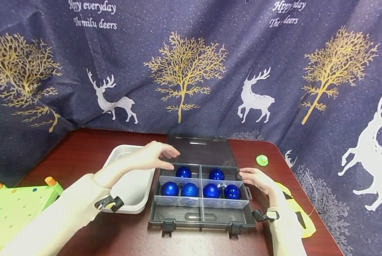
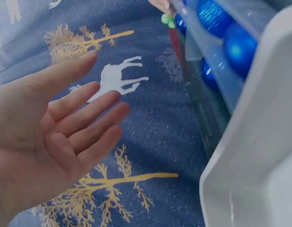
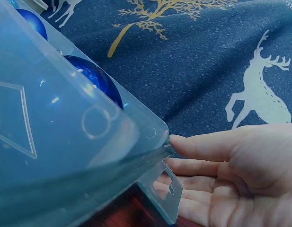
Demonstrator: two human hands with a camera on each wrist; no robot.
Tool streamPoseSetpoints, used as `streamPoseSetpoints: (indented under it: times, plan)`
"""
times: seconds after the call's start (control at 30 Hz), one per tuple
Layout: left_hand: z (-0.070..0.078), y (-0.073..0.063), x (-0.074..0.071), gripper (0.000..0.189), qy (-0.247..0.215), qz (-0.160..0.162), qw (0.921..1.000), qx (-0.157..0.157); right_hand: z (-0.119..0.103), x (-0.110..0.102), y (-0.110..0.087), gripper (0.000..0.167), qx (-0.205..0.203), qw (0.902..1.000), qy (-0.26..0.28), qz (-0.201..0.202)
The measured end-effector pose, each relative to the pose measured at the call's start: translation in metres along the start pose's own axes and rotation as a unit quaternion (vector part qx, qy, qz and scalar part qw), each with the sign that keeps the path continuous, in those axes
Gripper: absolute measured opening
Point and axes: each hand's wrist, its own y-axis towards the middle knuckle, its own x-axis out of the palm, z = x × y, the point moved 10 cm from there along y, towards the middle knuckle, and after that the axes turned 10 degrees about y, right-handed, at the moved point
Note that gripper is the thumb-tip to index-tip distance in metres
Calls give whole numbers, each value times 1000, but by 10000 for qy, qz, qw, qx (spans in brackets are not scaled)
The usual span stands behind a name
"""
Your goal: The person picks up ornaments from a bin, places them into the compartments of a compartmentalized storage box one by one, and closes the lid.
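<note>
My left hand [image 1: 154, 155] hangs above the back left edge of the box [image 1: 223, 216], thumb well apart from loosely bent fingers, with nothing in it. My right hand [image 1: 258, 179] has thumb and fingers on either side of the box's rim near the right-hand tab [image 3: 167, 203]; how hard it grips I cannot tell.

Six blue balls [image 1: 211, 191] sit in the box, two in the back row and four in the middle. As I judge it, the back pair could roll most easily, since their compartments are wider than they are; a knock from my left fingers would start them. Smooth and round, any ball could slip from a careless pinch.

The right hand has only one side, so a push there could slide or tilt the box toward the tub [image 1: 128, 192]. My left sleeve [image 1: 74, 193] could also catch the tub's rim, and leaning on the lid [image 1: 203, 153] might strain its hinges.
</note>
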Motion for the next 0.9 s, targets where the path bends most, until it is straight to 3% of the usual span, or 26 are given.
streamPoseSetpoints:
  times: [0.13,0.3,0.47,0.73,0.9]
  plan:
    - [-15,19,-16,41,-195,48,9996,-173,1,-1,0,55,-24,10000,-5,-48]
    - [-33,40,-29,40,-126,178,9989,-409,4,-4,-1,57,40,10000,-42,31]
    - [-60,55,-36,42,-482,147,9938,-988,6,-4,-2,56,49,10000,-13,52]
    - [-108,70,-40,46,-1704,103,9654,-1970,6,-4,0,56,-52,9999,111,-2]
    - [-132,71,-32,54,-2129,56,9474,-2388,5,-1,3,54,-63,9996,276,-71]
